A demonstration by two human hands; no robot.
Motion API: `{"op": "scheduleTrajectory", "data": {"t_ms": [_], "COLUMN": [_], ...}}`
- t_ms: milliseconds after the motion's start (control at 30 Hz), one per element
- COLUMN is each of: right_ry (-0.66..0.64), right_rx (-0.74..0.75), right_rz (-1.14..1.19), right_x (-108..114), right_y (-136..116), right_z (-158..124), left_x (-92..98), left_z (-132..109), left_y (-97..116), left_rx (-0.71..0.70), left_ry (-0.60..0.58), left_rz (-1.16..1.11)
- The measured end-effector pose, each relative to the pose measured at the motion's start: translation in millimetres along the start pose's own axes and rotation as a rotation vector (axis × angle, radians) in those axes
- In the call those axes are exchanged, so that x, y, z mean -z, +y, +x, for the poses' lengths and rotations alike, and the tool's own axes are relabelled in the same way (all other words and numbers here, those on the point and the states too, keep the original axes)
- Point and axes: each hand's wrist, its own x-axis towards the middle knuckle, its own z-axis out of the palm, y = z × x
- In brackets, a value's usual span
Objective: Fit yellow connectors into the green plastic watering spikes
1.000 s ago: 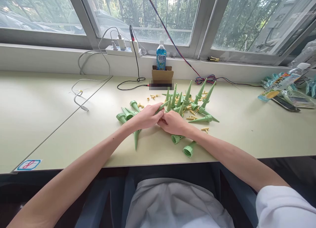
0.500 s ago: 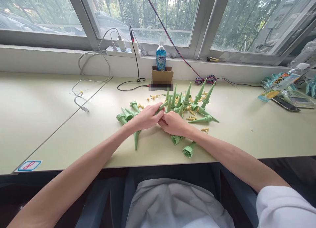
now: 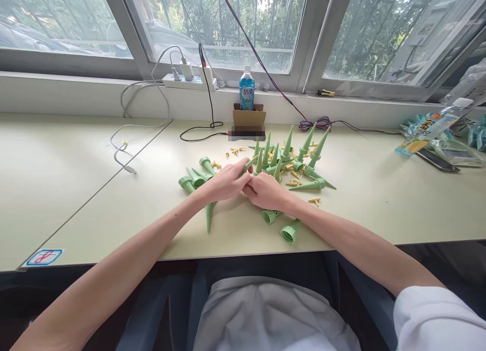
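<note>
My left hand (image 3: 227,182) is closed round a green plastic cone spike (image 3: 250,164), whose tip pokes out past the fingers. My right hand (image 3: 267,190) is curled shut against it, fingertips meeting the left hand; what it pinches is hidden. Behind the hands lies a heap of green cone spikes (image 3: 288,153), several pointing up. Small yellow plastic pegs (image 3: 294,181) are scattered among them. More green spikes (image 3: 195,176) lie left of my left hand, and two (image 3: 288,232) lie near the front edge under my right wrist.
A pale green table (image 3: 94,189) runs along a window sill. On it are a small cardboard box (image 3: 248,119), a blue drink bottle (image 3: 246,91), a power strip (image 3: 190,79) with cables, and packaged goods (image 3: 436,133) at far right. A sticker (image 3: 42,256) marks the front left.
Both hands stay pressed together at the same spot; only the camera has tilted slightly, shifting the scene down a little.
</note>
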Motion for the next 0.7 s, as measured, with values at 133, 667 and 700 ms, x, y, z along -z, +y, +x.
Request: {"op": "scheduleTrajectory", "data": {"t_ms": [133, 667, 700], "right_ry": [0.004, 0.017, 0.017], "right_rx": [0.005, -0.071, -0.079], "right_rz": [0.004, 0.053, 0.054], "right_x": [-0.2, 3.0, 3.0], "right_y": [0.2, 0.1, 0.2], "right_z": [0.1, -0.9, -0.9], "left_x": [0.4, 2.3, 2.7], "left_z": [-0.1, -1.6, -1.8], "left_y": [0.3, 4.6, 4.9], "left_rx": [0.011, -0.024, -0.023], "left_ry": [-0.005, 0.014, 0.011], "left_rz": [0.006, -0.045, -0.046]}}
